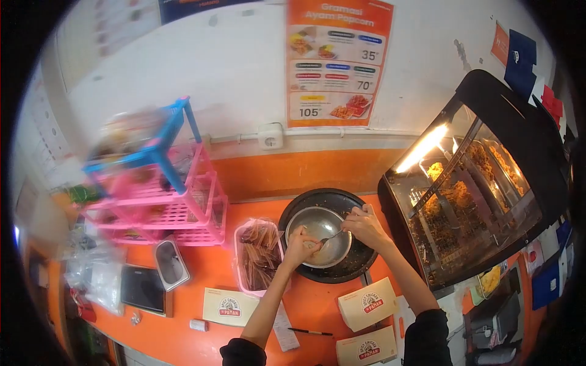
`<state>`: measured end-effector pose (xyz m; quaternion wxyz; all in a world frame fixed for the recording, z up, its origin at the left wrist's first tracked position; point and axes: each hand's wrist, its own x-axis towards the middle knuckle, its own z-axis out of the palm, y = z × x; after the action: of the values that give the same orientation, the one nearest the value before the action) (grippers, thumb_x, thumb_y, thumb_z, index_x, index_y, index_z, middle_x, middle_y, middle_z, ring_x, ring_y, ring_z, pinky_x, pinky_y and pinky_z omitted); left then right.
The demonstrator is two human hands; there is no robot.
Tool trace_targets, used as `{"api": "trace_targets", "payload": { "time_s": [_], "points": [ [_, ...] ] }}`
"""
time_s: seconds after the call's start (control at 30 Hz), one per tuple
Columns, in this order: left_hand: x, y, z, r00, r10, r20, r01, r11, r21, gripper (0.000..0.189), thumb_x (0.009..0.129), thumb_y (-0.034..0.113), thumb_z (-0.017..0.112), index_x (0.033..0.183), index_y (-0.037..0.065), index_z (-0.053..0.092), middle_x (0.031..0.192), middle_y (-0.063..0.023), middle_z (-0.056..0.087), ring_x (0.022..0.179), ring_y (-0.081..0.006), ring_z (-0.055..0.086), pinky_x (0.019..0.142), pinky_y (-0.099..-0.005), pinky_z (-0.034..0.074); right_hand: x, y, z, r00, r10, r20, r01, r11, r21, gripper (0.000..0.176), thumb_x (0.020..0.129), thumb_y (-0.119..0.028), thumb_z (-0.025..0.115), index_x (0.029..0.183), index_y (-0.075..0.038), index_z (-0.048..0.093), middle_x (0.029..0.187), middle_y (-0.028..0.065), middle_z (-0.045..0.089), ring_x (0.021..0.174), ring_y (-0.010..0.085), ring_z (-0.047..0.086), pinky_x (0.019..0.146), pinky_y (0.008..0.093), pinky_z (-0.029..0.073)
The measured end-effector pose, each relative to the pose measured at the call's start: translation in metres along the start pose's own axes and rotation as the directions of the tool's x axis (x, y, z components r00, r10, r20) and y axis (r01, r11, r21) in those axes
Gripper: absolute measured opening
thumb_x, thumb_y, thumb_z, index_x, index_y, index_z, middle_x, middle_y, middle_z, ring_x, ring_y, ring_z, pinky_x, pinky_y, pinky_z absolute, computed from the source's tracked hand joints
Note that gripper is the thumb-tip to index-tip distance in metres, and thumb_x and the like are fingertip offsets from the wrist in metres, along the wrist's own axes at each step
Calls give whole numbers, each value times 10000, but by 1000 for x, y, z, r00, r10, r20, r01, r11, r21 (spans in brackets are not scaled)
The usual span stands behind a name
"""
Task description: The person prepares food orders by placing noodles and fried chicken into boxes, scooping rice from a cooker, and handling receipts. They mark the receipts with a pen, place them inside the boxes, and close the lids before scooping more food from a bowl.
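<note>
A round metal bowl [329,253] rests in a wide black pan [360,268] on the orange counter. My right hand [366,227], at the bowl's upper right rim, grips the handle of a metal spoon [331,236] that slants down into the bowl. Over the left side of the bowl, my left hand [302,246] has its fingers closed near the spoon's lower end. What those fingers hold, if anything, is hidden. Little can be made out of the bowl's contents.
Left of the pan stands a pink basket [246,277] of thin brown packets. Printed boxes [366,303], a pen [310,332] and a receipt [285,332] lie in front. A lit glass warmer [470,201] with fried food is right; a pink rack [159,210] stands left.
</note>
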<state>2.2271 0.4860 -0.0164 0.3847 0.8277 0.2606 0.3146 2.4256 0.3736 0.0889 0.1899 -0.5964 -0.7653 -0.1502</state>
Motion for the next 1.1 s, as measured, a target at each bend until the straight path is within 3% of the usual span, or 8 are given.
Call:
{"api": "trace_targets", "payload": {
  "time_s": [0.1,0.3,0.4,0.5,0.6,0.77,0.97,1.1],
  "points": [
    [-4,-5,4,978,198,-60,-186,968,171,154,633,199,767,753,109,733,762,-89,449,772,-256,482,691,-342,390,1,10,-3,999,34,-24,-34,999,-10,38,702,-197,643,697,-163,657,705,-54,608,804,147,515,799,350,341],
    [-4,10,-16,998,23,57,-46,899,435,255,586,223,790,792,87,724,983,-112,564,964,-274,526,806,-403,405,3,26,11,971,237,-17,-238,964,-121,49,692,-165,651,645,-173,665,704,-32,629,773,163,540,774,341,348],
    [-6,6,-11,1000,5,-3,-3,863,504,233,571,208,790,769,105,724,989,-90,564,972,-268,523,825,-395,393,-2,23,48,970,237,48,-221,949,-223,55,677,-146,658,645,-185,681,710,-29,638,769,162,544,751,336,347],
    [-5,28,-22,998,-69,-10,63,838,541,205,591,195,777,775,124,725,884,-78,564,956,-266,523,835,-402,378,0,24,51,967,233,105,-214,962,-167,97,651,-109,665,667,-196,704,713,-24,651,763,160,551,738,331,348],
    [-9,0,-12,998,31,54,-58,779,625,163,588,169,771,729,122,703,875,-73,601,960,-261,522,877,-421,372,3,26,52,938,260,230,-233,963,-137,111,666,-89,665,680,-190,709,722,-16,662,780,159,562,765,330,338],
    [-13,-8,-7,989,-64,136,-46,737,675,98,674,109,657,763,82,688,869,-107,641,961,-272,545,861,-413,378,12,22,54,831,277,482,-301,953,-28,87,691,-142,680,749,-180,732,746,14,670,808,182,591,773,355,324],
    [-11,-5,-9,952,-214,220,12,742,670,153,660,155,680,783,65,689,893,-119,655,973,-277,552,854,-439,379,13,19,68,808,199,555,-296,951,90,115,686,-136,689,772,-195,738,703,16,681,771,188,618,814,347,323],
    [-8,15,-24,887,-299,352,13,778,628,151,637,178,689,754,82,692,912,-124,654,981,-298,548,861,-450,378,18,18,61,744,147,652,-378,897,229,154,664,-125,707,804,-176,745,757,22,700,756,197,646,771,330,418]
  ]
}}
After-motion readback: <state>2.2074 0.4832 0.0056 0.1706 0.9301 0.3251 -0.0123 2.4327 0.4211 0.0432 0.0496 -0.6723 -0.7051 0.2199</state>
